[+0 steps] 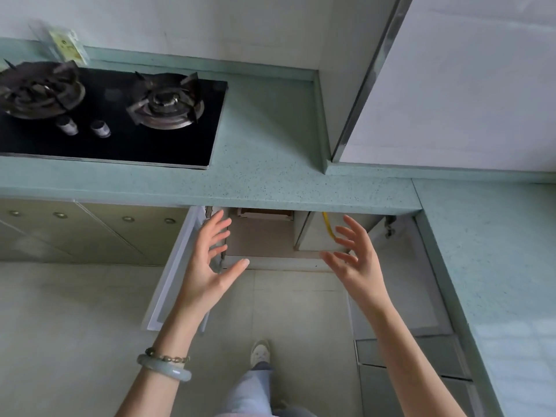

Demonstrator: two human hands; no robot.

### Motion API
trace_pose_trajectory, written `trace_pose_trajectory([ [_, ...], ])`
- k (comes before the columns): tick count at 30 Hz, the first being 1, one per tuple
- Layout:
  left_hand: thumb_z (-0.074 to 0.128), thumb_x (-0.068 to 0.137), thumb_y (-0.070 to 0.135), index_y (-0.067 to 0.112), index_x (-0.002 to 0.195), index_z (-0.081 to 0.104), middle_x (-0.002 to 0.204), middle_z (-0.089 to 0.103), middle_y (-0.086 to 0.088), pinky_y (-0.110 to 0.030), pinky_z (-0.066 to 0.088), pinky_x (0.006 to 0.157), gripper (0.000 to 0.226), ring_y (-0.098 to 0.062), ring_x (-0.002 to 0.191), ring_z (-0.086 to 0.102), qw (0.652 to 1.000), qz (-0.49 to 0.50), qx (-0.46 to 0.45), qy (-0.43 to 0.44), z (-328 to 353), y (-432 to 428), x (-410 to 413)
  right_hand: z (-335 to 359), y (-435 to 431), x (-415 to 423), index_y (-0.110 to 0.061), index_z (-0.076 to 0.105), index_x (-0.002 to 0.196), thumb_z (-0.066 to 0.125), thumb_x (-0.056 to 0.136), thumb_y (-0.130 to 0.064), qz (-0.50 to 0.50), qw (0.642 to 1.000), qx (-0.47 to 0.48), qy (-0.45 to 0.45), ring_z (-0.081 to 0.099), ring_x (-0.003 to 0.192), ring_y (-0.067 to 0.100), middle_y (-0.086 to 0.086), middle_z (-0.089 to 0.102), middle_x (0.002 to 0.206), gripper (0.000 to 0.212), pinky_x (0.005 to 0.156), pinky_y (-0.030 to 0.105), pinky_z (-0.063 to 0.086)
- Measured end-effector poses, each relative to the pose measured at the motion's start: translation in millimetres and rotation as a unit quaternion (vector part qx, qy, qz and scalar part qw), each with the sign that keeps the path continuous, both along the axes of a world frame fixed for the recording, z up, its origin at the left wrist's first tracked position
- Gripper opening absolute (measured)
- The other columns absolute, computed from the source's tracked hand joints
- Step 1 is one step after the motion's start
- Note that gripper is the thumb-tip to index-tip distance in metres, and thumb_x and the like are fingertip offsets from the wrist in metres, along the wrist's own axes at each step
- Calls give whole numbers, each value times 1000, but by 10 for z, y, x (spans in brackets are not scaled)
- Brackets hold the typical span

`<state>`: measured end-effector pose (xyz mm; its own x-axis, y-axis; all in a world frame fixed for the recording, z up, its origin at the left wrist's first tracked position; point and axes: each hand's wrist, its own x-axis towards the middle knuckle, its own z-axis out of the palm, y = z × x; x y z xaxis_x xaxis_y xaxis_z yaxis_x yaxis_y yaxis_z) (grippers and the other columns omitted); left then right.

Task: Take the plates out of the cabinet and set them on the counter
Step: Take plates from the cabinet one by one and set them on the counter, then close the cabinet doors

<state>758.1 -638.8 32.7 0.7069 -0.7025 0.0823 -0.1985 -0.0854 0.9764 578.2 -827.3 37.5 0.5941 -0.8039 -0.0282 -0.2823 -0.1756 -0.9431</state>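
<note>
Head view looks down on two bare hands raised in front of an open cabinet (pixel 264 239) under the green speckled bench (pixel 264 130). Left hand (pixel 207 266) has its fingers spread and palm turned inward, holding nothing; right hand (pixel 356 260) is likewise spread, palm facing the left, and empty. Both hover apart from each other at the cabinet mouth, with the left fingers near the left edge of the opening. Cabinet door (pixel 171 272) stands swung out to the left. Inside, a pale shelf floor and a yellow hose (pixel 328 225) at the right show; no plates can be made out from this angle. On the bench at the left sits a black stove (pixel 120 139) with two burners and two knobs. A jade bangle (pixel 164 367) and a bead bracelet circle the left wrist. Below, a shoe (pixel 260 353) rests on the tiled floor.
</note>
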Motion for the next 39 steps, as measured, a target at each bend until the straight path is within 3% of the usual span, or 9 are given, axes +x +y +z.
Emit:
trace_pose_trajectory([
  [3,75,72,16,29,144,33,142,47,8,-35,41,105,85,-11,129,47,1000,10,-4,0,-73,-130,149,-69,-147,169,-34,40,139,75,78,-14,-3,1000,3,3,56,114,8,-12,55,125,73,88,29,52],
  [11,75,72,16,36,140,34,139,48,12,-29,41,103,82,-7,127,47,999,19,18,33,-290,-456,352,-348,-377,496,-36,41,136,77,76,-14,10,999,22,32,56,113,6,-16,55,123,74,90,37,53],
  [19,75,71,16,24,144,34,141,47,6,-26,40,104,84,-7,127,47,996,42,30,66,-813,-570,241,-834,-547,526,-29,41,137,76,77,-12,26,998,41,32,56,112,9,-4,55,127,72,89,33,53],
  [32,77,73,14,22,145,32,144,45,5,-22,40,103,86,-8,128,47,993,64,74,60,-2262,-456,-320,-2382,-450,-17,-25,36,141,76,78,-19,40,995,74,44,54,117,13,-3,51,132,74,91,34,52],
  [39,76,71,13,21,145,32,143,45,3,-26,41,104,86,-8,127,47,995,69,59,39,-3177,-461,-360,-3214,-506,-31,-29,38,138,76,77,-17,33,998,45,7,54,114,9,-15,52,124,73,89,30,51],
])
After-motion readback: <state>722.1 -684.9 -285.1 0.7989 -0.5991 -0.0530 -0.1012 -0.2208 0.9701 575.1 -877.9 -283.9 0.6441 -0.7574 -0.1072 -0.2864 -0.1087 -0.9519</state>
